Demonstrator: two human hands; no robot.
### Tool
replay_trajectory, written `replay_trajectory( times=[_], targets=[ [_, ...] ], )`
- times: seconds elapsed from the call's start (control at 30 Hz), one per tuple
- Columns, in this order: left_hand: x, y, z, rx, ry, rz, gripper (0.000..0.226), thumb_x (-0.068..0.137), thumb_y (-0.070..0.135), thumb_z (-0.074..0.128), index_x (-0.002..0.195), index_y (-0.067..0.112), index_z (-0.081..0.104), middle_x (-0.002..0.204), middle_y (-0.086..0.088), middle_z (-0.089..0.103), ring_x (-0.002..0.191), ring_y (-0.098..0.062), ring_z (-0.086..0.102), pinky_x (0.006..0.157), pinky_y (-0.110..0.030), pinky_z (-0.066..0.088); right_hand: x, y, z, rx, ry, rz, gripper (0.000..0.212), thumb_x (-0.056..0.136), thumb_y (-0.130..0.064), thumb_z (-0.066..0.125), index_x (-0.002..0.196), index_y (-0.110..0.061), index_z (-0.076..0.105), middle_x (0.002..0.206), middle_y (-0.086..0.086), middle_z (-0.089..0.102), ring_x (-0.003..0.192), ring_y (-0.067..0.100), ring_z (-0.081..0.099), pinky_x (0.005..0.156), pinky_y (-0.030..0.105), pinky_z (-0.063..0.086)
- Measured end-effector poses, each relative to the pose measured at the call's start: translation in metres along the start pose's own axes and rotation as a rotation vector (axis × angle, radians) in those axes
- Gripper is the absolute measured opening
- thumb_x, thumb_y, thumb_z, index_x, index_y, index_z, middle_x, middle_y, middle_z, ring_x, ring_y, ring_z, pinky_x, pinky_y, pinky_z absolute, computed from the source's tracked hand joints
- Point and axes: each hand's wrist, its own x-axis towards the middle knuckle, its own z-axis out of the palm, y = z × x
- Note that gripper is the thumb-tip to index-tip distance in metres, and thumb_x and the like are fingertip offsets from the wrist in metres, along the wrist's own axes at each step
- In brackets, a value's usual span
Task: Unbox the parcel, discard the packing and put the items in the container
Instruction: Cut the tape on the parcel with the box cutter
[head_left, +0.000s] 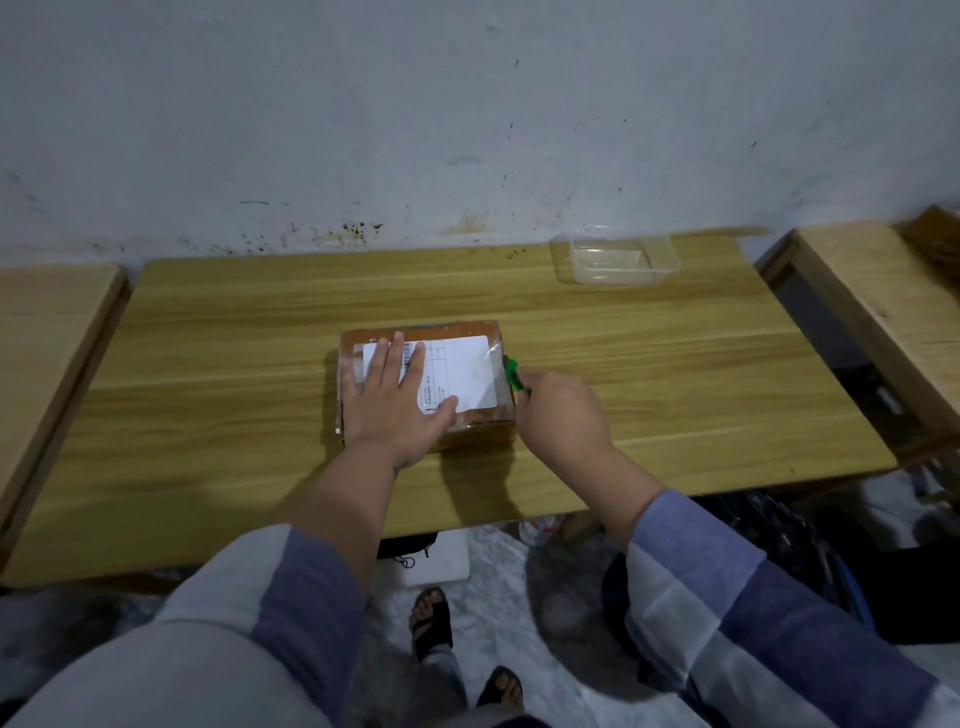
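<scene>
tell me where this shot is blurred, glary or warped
Head view: motion blur smears the far-right wooden bench; glare streaks the clear tape on the brown cardboard parcel near the small green cutter; the wide lens bows the light wooden table; the right hand casts a shadow beside the left hand.

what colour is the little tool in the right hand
Green; the tool shows at the parcel's right edge in the head view, held by the right hand.

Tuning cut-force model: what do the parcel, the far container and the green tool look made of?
Parcel: brown cardboard, glossy from clear tape, with a matte white paper label.
Container: thin clear plastic; the wood shows through it.
Green tool in the right hand: probably moulded plastic; no blade is visible.
</scene>
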Motion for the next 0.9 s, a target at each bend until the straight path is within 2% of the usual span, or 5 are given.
replay_trajectory(
  times=[0.23,0.5,0.6,0.73,0.9],
  targets=[
    [0.001,0.0,-0.002,0.022,-0.014,-0.007,0.082,0.085,0.073,0.018,0.151,0.03,-0.005,0.159,0.002,-0.017,0.146,-0.015,-0.017,0.117,-0.052,-0.005,-0.027,0.008,0.004,0.0,-0.004,-0.018,0.037,0.096,-0.016,0.041,0.132,-0.018,0.05,0.1,0.014,0.07,0.086,0.031,0.066,0.065,0.033,0.051],
    [0.0,0.0,-0.003,0.017,-0.038,-0.011,0.082,0.085,0.073,0.017,0.151,0.03,-0.006,0.159,0.003,-0.018,0.146,-0.014,-0.018,0.117,-0.052,-0.004,-0.056,0.017,-0.002,0.072,0.001,-0.038,0.039,0.095,-0.018,0.043,0.134,-0.02,0.049,0.097,0.015,0.071,0.083,0.032,0.066,0.062,0.033,0.047],
    [-0.001,-0.001,-0.005,0.007,-0.062,0.001,0.082,0.086,0.072,0.016,0.151,0.03,-0.008,0.158,0.003,-0.02,0.145,-0.015,-0.02,0.117,-0.053,-0.006,-0.058,0.023,-0.008,0.232,0.077,0.027,0.04,0.094,-0.019,0.044,0.134,-0.023,0.044,0.093,0.015,0.07,0.077,0.033,0.065,0.054,0.032,0.042],
    [-0.001,-0.004,-0.007,-0.026,-0.111,0.032,0.083,0.086,0.073,0.019,0.151,0.028,-0.009,0.158,0.001,-0.022,0.145,-0.016,-0.022,0.116,-0.053,-0.008,-0.047,0.027,-0.002,0.565,-0.007,0.17,0.043,0.097,-0.025,0.039,0.138,-0.033,0.032,0.086,0.01,0.064,0.058,0.027,0.059,0.054,0.039,0.054],
    [-0.002,-0.002,-0.016,-0.172,-0.071,0.008,0.085,0.087,0.07,0.03,0.152,0.024,-0.002,0.161,0.004,-0.007,0.147,-0.013,-0.012,0.117,-0.05,-0.008,-0.046,0.015,0.028,0.79,-0.031,0.416,0.033,0.096,-0.03,0.045,0.121,-0.008,0.048,0.08,0.008,0.054,0.061,0.025,0.055,0.05,0.032,0.05]
  ],
)
